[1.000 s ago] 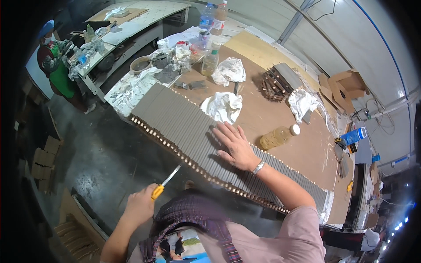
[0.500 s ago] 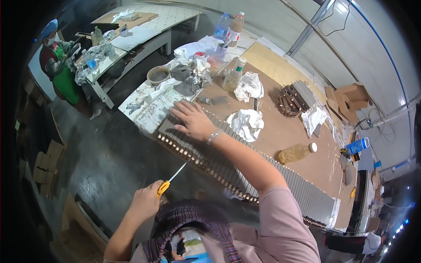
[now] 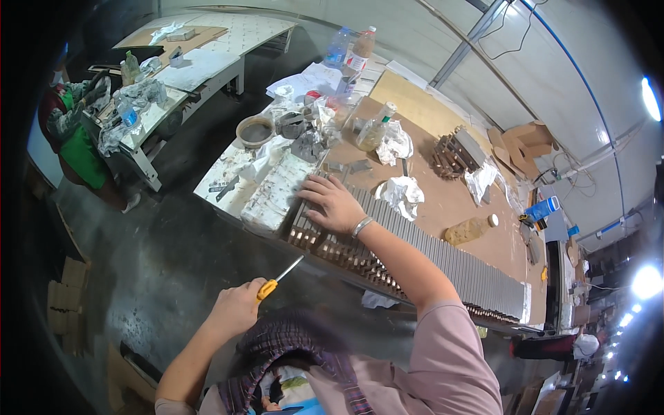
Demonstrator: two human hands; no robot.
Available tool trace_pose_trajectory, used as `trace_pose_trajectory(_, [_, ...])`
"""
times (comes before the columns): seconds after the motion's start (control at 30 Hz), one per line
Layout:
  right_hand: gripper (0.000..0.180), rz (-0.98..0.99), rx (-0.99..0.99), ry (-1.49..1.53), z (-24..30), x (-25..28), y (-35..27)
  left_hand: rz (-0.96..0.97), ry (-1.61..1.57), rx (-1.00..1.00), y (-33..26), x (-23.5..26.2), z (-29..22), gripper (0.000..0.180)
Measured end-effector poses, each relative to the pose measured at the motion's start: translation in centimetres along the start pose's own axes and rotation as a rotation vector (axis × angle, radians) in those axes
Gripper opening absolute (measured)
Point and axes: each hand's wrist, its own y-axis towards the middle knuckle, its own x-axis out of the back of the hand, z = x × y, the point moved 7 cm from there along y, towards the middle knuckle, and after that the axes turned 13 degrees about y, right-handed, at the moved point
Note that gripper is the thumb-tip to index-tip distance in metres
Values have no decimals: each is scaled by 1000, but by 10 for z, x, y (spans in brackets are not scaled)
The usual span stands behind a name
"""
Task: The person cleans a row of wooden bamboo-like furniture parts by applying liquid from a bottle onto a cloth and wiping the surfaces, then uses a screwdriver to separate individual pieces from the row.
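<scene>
Left hand [image 3: 236, 308] wrapped round yellow-handled, metal-shafted tool [image 3: 267, 289]; right hand [image 3: 337, 205] spread, palm-down on long row of narrow grey strips [image 3: 477, 280].

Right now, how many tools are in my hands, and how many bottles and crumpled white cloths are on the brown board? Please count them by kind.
Yellow-handled tool, in the left hand: 1
Bottles on the brown board: 2
Crumpled white cloths on the board: 3
Total: 6
</scene>
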Motion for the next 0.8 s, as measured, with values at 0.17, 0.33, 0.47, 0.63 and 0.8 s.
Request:
trace_pose_trajectory(0.17, [47, 20, -25, 37, -5, -2, 2, 53, 28, 7, 11, 9, 17, 38])
trace_pose_trajectory(0.33, [47, 21, 8, 5, -1, -4, 3, 104, -45, -86, 12, 7, 20, 34])
trace_pose_trajectory(0.47, [49, 20, 1, -9, -2, -3, 2, 110, -82, -87, 16, 13, 21, 35])
trace_pose_trajectory(0.63, [52, 49, 3, -21, -4, -4, 2, 203, -44, -75, 23, 3, 31, 36])
trace_pose_trajectory(0.8, [58, -207, -195, -137, -46, 31, 21, 144, -108, -78, 27, 6, 38, 37])
